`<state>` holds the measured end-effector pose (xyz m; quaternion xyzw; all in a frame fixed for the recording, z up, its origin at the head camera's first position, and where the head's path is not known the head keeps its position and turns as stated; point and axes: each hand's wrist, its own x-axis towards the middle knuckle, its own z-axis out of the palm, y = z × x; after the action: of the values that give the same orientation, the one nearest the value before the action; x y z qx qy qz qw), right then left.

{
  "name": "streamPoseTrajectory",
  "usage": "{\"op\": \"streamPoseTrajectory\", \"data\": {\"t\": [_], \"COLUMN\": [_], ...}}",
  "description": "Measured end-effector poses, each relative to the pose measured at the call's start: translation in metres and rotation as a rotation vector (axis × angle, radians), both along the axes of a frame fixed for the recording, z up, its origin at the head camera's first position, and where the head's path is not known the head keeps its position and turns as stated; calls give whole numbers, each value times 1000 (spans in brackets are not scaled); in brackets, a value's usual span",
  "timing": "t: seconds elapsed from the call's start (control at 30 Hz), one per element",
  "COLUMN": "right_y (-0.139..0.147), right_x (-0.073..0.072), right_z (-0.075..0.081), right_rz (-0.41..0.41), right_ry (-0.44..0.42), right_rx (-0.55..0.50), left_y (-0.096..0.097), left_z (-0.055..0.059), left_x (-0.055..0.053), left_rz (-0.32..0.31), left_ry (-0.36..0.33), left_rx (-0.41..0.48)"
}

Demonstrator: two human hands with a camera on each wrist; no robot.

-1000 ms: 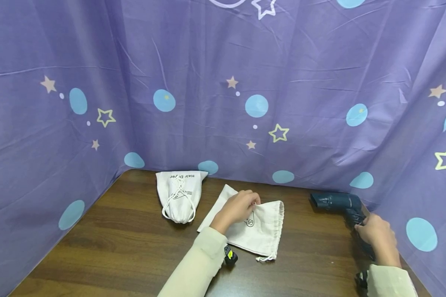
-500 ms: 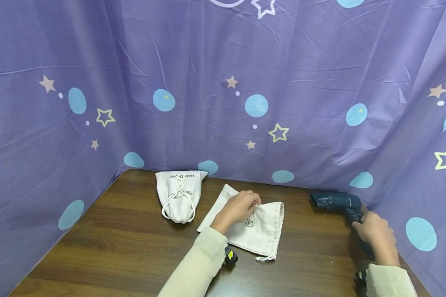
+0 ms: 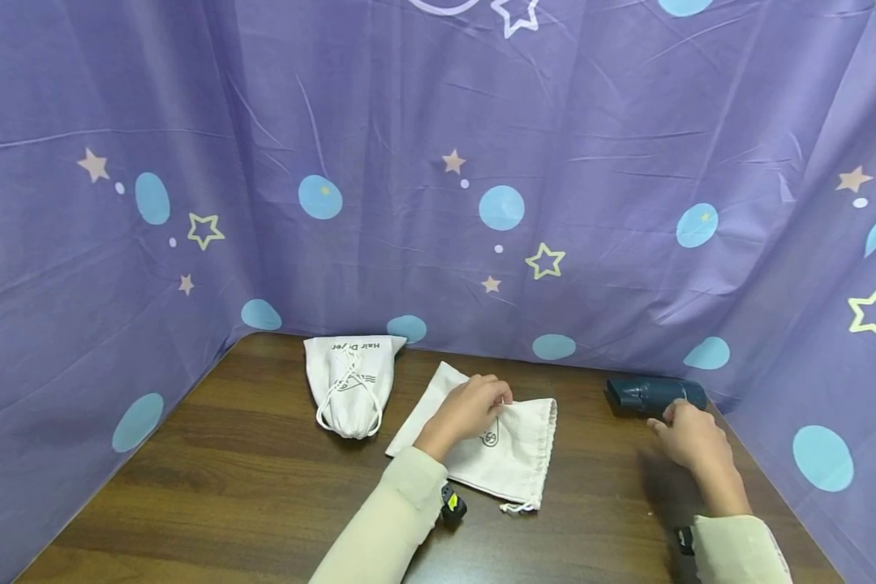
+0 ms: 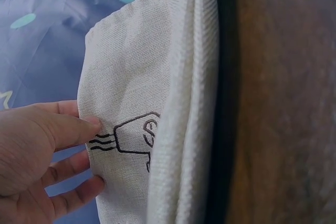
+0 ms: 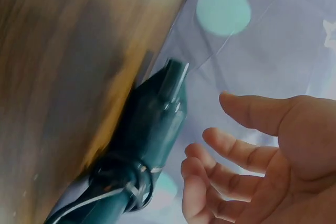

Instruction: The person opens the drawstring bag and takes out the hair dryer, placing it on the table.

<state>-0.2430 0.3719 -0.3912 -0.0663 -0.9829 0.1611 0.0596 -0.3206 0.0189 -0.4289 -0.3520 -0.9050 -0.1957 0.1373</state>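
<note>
My left hand (image 3: 470, 408) pinches the far edge of a white cloth drawstring bag (image 3: 521, 454) lying on the table. In the left wrist view the thumb lies on the bag's front (image 4: 128, 77), beside a printed hair dryer picture, with fingers behind the cloth. A dark teal hair dryer (image 3: 646, 394) lies at the table's right back; the right hand and forearm hide its handle in the head view. Just in front of it hovers my right hand (image 3: 693, 442), fingers loosely bent and holding nothing. The right wrist view shows the dryer (image 5: 157, 124) apart from the fingers, a cord (image 5: 126, 184) wound round it.
A second white drawstring bag (image 3: 321, 377), marked "Hair Dryer", stands closed and filled at the back left. Purple curtains (image 3: 409, 203) with stars and dots wall the brown wooden table (image 3: 226, 487) at the back and sides.
My right hand has let go of the hair dryer's handle and moved left, in front of its barrel. The left hand and the bag have stayed put.
</note>
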Motion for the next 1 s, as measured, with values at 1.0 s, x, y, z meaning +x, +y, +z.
{"op": "streamPoseTrajectory", "data": {"t": [1.0], "right_y": [-130], "right_x": [-26], "right_z": [-23], "right_rz": [322], "right_ry": [262], "right_rx": [3], "left_y": [11], "left_z": [-10], "left_x": [0], "left_rz": [-15], "left_ry": [-11], "left_rx": [-120]}}
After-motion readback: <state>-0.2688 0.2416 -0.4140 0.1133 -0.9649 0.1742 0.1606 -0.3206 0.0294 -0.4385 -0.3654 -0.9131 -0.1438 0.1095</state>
